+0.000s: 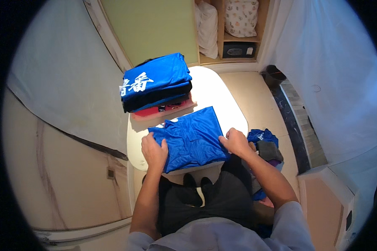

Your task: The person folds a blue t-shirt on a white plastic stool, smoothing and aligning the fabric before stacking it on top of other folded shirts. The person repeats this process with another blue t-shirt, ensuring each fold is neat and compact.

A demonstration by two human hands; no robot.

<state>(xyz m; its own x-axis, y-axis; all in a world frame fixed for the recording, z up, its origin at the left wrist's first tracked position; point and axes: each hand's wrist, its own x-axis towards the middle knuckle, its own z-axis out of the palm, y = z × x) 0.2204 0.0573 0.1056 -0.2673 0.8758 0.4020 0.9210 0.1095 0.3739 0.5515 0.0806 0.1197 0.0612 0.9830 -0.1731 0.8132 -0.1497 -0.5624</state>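
Flat on the white table [212,81] lies a folded blue garment [191,138] of thin, slightly shiny cloth, with creases across its middle. Bits of white print show at its far left edge. My left hand [154,152] grips the garment's left side, thumb over the cloth and fingers at the edge. At the opposite side, my right hand [235,141] pinches the right edge between thumb and curled fingers. Beyond the garment stands a stack of folded clothes [157,83], topped by a blue piece with white characters; black and red pieces show below.
A heap of clothes [270,150] lies low beside my right arm. Bedding [241,18] and a black safe [238,49] sit in a wooden cabinet. A dark bin [274,76] stands at far right. White sheeting hangs at both sides.
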